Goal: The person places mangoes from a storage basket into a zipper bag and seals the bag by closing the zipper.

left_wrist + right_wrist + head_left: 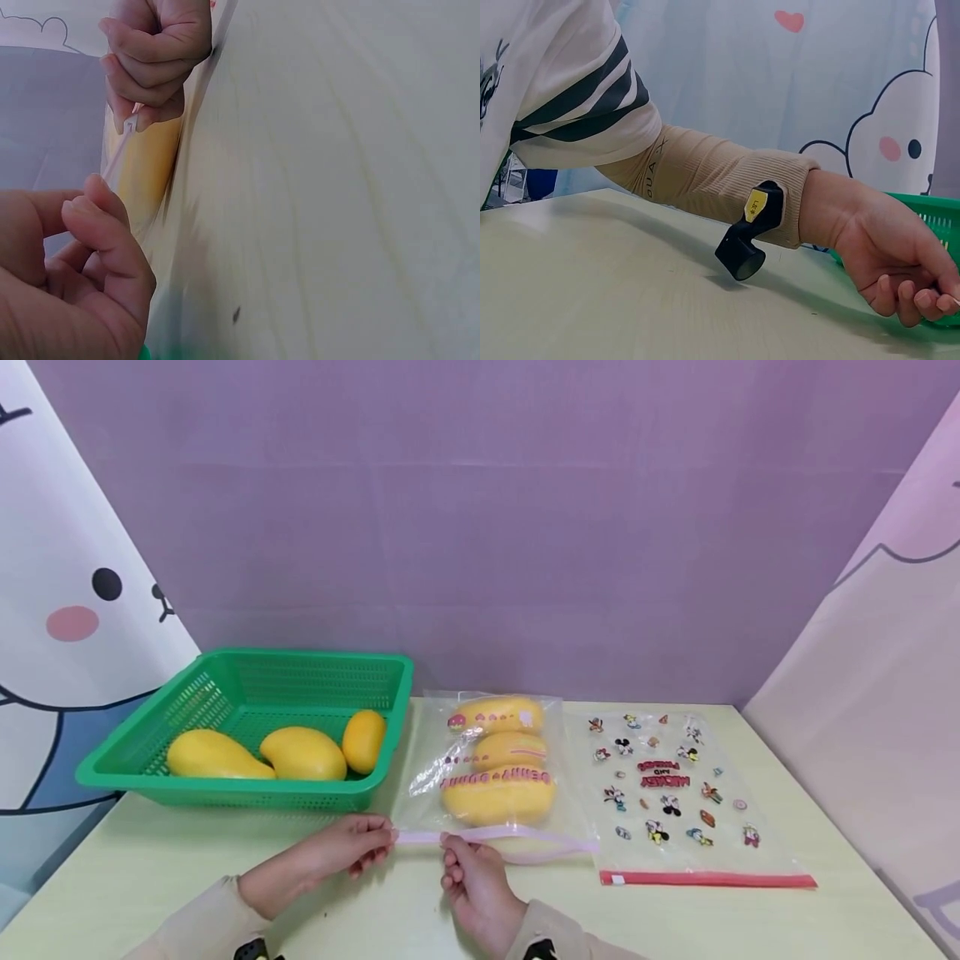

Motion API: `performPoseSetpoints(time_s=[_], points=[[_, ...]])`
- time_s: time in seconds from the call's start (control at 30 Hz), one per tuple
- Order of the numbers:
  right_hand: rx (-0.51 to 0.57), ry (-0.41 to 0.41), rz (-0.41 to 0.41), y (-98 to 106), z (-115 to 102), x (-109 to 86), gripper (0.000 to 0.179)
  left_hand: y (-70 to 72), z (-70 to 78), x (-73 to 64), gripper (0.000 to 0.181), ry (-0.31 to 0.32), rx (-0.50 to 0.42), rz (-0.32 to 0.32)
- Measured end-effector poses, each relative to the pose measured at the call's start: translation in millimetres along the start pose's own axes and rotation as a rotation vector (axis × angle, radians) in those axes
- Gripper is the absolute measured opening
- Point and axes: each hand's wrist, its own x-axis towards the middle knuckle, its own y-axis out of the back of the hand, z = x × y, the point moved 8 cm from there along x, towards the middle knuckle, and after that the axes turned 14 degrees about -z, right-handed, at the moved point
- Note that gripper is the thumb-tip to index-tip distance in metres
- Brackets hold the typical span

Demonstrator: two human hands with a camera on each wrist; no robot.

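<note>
A clear printed zip bag (pixel 425 781) with a pale pink closure strip lies flat, holding three yellow mangoes (pixel 498 797). At the strip's left end, my left hand (pixel 352 846) pinches the corner between thumb and fingers. Just to its right, my right hand (pixel 482 887) pinches the small white slider (pixel 130 122), which shows between its fingertips in the left wrist view. Left of the slider the strip looks pressed together; to the right its two edges stand apart. The right wrist view shows only the left hand (pixel 896 255) and its sleeve.
A green plastic basket (pixel 225 789) with three mangoes (pixel 303 753) stands at the back left. Right of the filled bag lies a flat clear bag (pixel 720 852) with cartoon prints and a red zip (pixel 712 879). A purple cloth (pixel 480 527) hangs behind the table.
</note>
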Motion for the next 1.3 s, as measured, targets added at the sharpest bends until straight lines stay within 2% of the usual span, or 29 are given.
performPoseSetpoints(time_s=[0.3,0.9,1.3], points=[[0.002,-0.057,0.066,2.6,-2.4,-3.6,0.017,-0.8,1.3,0.1,0.027,-0.001,0.015,-0.002],[0.018,-0.034,0.059,5.9,-9.2,-7.9,0.017,-1.5,3.3,-2.1,0.027,-0.019,0.005,-0.017],[0.011,-0.041,0.055,11.9,-12.9,-11.0,0.018,-0.1,1.9,0.1,0.027,-0.005,0.001,-0.002]])
